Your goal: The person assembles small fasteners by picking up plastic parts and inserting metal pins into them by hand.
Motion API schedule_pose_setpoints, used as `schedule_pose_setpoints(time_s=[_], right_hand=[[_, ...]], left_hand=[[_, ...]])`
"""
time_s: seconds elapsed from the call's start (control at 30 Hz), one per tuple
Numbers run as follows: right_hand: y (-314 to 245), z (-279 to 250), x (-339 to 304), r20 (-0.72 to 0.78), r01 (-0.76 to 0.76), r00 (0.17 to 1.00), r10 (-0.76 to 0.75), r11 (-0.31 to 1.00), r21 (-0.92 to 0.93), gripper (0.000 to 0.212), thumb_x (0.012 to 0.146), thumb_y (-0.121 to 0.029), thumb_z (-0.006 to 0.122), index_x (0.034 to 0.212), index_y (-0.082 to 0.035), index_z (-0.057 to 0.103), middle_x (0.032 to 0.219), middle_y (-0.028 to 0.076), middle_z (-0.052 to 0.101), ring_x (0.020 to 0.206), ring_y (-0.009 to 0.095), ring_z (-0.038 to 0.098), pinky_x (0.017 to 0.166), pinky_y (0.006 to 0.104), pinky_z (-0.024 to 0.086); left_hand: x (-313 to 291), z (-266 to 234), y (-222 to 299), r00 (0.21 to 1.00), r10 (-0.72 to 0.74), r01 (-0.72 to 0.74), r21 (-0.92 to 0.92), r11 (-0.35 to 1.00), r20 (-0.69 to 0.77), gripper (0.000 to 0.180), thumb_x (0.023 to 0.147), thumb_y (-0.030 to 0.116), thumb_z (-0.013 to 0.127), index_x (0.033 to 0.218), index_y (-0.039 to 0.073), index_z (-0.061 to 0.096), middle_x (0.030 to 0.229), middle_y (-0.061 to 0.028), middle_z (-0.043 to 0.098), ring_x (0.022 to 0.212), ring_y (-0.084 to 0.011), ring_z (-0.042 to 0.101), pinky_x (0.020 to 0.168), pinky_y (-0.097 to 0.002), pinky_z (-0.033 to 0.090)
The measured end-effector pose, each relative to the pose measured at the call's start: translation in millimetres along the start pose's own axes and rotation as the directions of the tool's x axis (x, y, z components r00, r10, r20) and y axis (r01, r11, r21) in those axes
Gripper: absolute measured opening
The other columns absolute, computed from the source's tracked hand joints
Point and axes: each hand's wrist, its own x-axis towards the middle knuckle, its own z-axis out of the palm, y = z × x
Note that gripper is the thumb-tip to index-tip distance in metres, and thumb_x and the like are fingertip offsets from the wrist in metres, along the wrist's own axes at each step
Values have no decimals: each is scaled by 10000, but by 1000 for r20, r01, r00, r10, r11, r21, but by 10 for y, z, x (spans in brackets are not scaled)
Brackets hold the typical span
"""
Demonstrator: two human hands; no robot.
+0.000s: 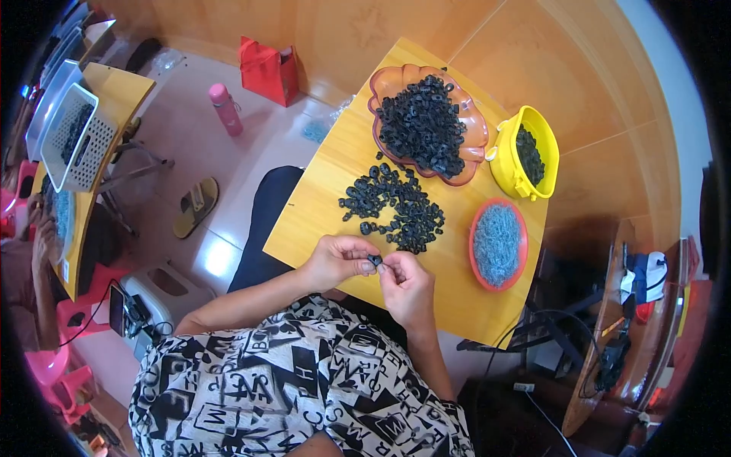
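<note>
Over the near edge of the wooden table (301, 240), both hands meet at one small black plastic part (374, 260). My left hand (340, 259) pinches it from the left between thumb and fingers. From the other side, the fingertips of my right hand (406, 283) close on the same part. Just beyond them lies a loose pile of similar black parts (415, 217) on the tabletop. An orange translucent bowl (476, 126) heaped with more of these parts stands farther back. To the right, a red-rimmed dish (474, 255) holds a mass of thin grey-blue pieces, too small to make out.
A yellow bucket (552, 129) with black parts stands at the table's right edge. On the floor are a pink bottle (226, 110), a red bag (268, 72) and a sandal (196, 207). Leftward, another person's hand (42, 228) is by a table with a white basket (95, 145).
</note>
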Motion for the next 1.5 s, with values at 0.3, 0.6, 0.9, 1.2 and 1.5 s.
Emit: schedule_pose_setpoints(time_s=[0.3, 0.6, 0.9, 1.2, 1.5], right_hand=[[14, -73, -28, 173, -262, 962, 211, 893, 367, 72, 815, 21, 572, 885, 31, 558, 721, 57, 614, 631, 88, 588, 553, 220, 473], [108, -20, 24, 194, -230, 961, 197, 959, 166, 77, 821, 13, 588, 877, 16, 537, 688, 17, 578, 588, 49, 531, 507, 182, 422], [190, -43, 277, -96, 147, 979, -180, 948, -281, 145, 710, 18, 662, 850, 4, 625, 793, 110, 562, 654, 209, 560, 581, 282, 452], [144, 194, 532, 36, 347, 923, -383, 787, -510, 206, 641, -21, 665, 844, -46, 637, 790, 88, 484, 759, 264, 481, 647, 360, 423], [267, 246, 527, 29, 341, 919, -393, 757, -558, 167, 654, -13, 611, 819, -27, 632, 806, 97, 494, 779, 273, 488, 662, 363, 427]], left_hand=[[-49, -11, 20, 998, 57, -57, 8, 998, 25, 208, 841, 26, 592, 1041, -30, 599, 861, -68, 634, 745, -102, 598, 685, -219, 499], [-8, -78, -7, 998, -14, 11, 45, 999, 63, 158, 859, 7, 551, 1005, -34, 596, 862, -78, 631, 735, -112, 593, 675, -244, 501], [29, -173, 95, 994, -86, 111, -491, 864, 74, 192, 834, -5, 568, 1026, -10, 577, 880, -93, 617, 730, -160, 598, 691, -246, 490], [44, -185, 67, 993, -59, 107, -548, 830, 105, 186, 838, 1, 561, 1023, -6, 579, 880, -92, 613, 755, -169, 594, 693, -262, 480], [46, -164, 86, 992, -55, 107, -553, 826, 110, 200, 846, -7, 544, 1044, -2, 574, 920, -96, 617, 771, -169, 597, 708, -257, 485]])
